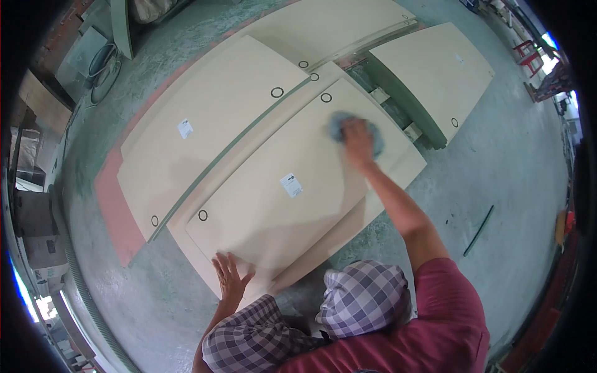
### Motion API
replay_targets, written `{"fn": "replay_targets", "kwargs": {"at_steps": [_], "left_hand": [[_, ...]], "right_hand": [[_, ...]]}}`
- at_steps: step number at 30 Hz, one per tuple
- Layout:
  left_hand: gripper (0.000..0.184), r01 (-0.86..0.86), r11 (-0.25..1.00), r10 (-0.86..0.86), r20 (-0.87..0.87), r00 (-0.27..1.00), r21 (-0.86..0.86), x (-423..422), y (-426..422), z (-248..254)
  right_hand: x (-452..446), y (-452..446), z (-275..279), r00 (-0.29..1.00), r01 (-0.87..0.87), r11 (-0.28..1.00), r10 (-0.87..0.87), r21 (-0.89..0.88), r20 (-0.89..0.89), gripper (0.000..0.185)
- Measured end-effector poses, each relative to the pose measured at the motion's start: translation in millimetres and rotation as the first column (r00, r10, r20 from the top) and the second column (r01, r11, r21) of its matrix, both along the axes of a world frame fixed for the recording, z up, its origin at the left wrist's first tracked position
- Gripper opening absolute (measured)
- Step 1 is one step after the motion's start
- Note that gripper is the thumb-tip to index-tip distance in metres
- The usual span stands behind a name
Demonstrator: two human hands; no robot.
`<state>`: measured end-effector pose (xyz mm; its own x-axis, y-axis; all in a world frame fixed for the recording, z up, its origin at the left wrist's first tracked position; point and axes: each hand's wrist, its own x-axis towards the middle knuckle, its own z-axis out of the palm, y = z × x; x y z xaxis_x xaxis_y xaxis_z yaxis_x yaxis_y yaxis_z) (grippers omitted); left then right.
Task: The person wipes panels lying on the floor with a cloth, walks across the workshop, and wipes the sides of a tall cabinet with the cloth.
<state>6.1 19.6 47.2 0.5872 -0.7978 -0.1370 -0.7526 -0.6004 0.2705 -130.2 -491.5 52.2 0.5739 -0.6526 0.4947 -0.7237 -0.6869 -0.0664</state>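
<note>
My right hand presses a blue-grey cloth onto the upper right part of a cream panel. Both hand and cloth are smeared by motion. Fingers spread, my left hand rests on the panel's near left edge. Between the hands, a small white label is stuck on the panel. Black rings mark its surface, one near the top and another at the left. A wider cream board lies beneath this panel.
Another cream panel with a green edge lies to the left, over pink sheeting. A raised panel stands at the right on white blocks. A dark rod lies on the floor. A hose runs along the left.
</note>
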Motion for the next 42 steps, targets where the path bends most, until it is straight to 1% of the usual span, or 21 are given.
{"fn": "replay_targets", "kwargs": {"at_steps": [2, 3, 5, 7, 9, 10, 12, 14, 15, 16, 17, 18, 19, 22, 24, 25, 27, 29, 30, 34, 42], "left_hand": [[0.095, 0.008, 1.0, -0.008, 0.003, 1.0, 0.026, 1, -1, 3], [0.094, 0.001, 0.999, -0.001, -0.004, 1.0, 0.042, 1, -2, 6], [0.094, -0.018, 0.998, 0.018, -0.009, 1.0, 0.068, 0, 2, 12], [0.094, -0.009, 0.999, 0.009, 0.003, 1.0, 0.044, -3, 0, 14], [0.094, -0.017, 0.999, 0.016, 0.014, 1.0, 0.051, -6, -4, 18], [0.095, -0.014, 0.998, 0.013, 0.016, 1.0, 0.061, -9, -4, 20], [0.095, -0.014, 0.999, 0.012, 0.03, 0.999, 0.051, -12, -3, 22], [0.094, 0.002, 0.999, -0.003, 0.036, 0.999, 0.042, -14, -6, 22], [0.094, -0.005, 0.999, 0.003, 0.035, 0.999, 0.042, -16, -7, 20], [0.094, -0.012, 0.999, 0.011, 0.033, 0.999, 0.05, -15, -7, 20], [0.094, -0.01, 0.998, 0.008, 0.031, 0.999, 0.059, -14, -8, 23], [0.094, -0.016, 0.997, 0.015, 0.011, 1.0, 0.075, -14, -10, 27], [0.093, -0.022, 0.995, 0.023, -0.011, 1.0, 0.094, -15, -10, 31], [0.092, -0.018, 0.995, 0.019, -0.003, 1.0, 0.093, -19, -9, 34], [0.092, -0.02, 0.996, 0.02, 0.003, 1.0, 0.092, -22, -12, 37], [0.093, -0.017, 0.996, 0.016, 0.01, 1.0, 0.091, -24, -12, 38], [0.093, -0.021, 0.995, 0.02, 0.009, 1.0, 0.094, -26, -13, 41], [0.093, -0.02, 0.995, 0.018, 0.017, 1.0, 0.094, -25, -14, 44], [0.092, -0.029, 0.996, 0.028, 0.012, 1.0, 0.087, -26, -15, 46], [0.092, -0.038, 0.996, 0.037, 0.012, 0.999, 0.086, -31, -23, 46], [0.092, -0.025, 0.998, 0.021, 0.048, 0.999, 0.066, -22, -22, 24]], "right_hand": [[28, 42, 25, 0.96, -0.274, 0.958, 0.278, 0.086, -0.033, 0.042], [29, 40, 24, 0.959, -0.278, 0.955, 0.282, 0.104, -0.03, 0.042], [41, 10, 27, 0.968, -0.249, 0.968, 0.249, 0.015, -0.036, 0.041], [43, -38, 27, 0.997, -0.009, 0.995, 0.001, -0.1, -0.073, 0.039], [36, -83, 31, 0.985, 0.163, 0.986, -0.161, 0.026, -0.068, 0.04], [36, -84, 35, 0.987, 0.15, 0.988, -0.148, 0.023, -0.066, 0.04], [31, -84, 39, 0.969, 0.247, 0.952, -0.247, 0.18, -0.024, 0.042], [36, -64, 19, 0.966, 0.259, 0.96, -0.257, 0.105, -0.025, 0.043], [40, -44, 15, 0.987, 0.154, 0.984, -0.15, 0.088, -0.055, 0.044], [47, -15, 9, 0.993, 0.038, 0.999, -0.038, -0.002, -0.11, 0.043], [52, 24, 21, 0.978, -0.089, 0.986, 0.114, 0.144, -0.175, 0.048], [54, 50, 25, 0.942, -0.303, 0.941, 0.32, 0.147, -0.104, 0.046], [57, 74, 41, 0.903, -0.403, 0.891, 0.425, 0.208, -0.068, 0.045], [62, 58, 38, 0.861, -0.506, 0.851, 0.508, 0.138, 0.023, 0.045], [65, 20, 45, 0.935, -0.323, 0.943, 0.33, 0.076, -0.132, 0.041], [70, -13, 35, 0.964, -0.204, 0.979, 0.198, -0.014, -0.179, 0.041], [65, -74, 30, 0.992, -0.022, 0.994, 0.009, -0.103, -0.123, 0.04], [54, -104, 43, 0.986, 0.102, 0.992, -0.091, 0.073, -0.14, 0.044], [45, -104, 53, 0.983, 0.125, 0.986, -0.108, 0.11, -0.152, 0.044], [-9, -93, 39, 0.964, 0.235, 0.97, -0.224, 0.061, -0.142, 0.046], [-100, 15, -6, 0.937, 0.325, 0.945, -0.315, 0.044, -0.153, 0.048]]}}
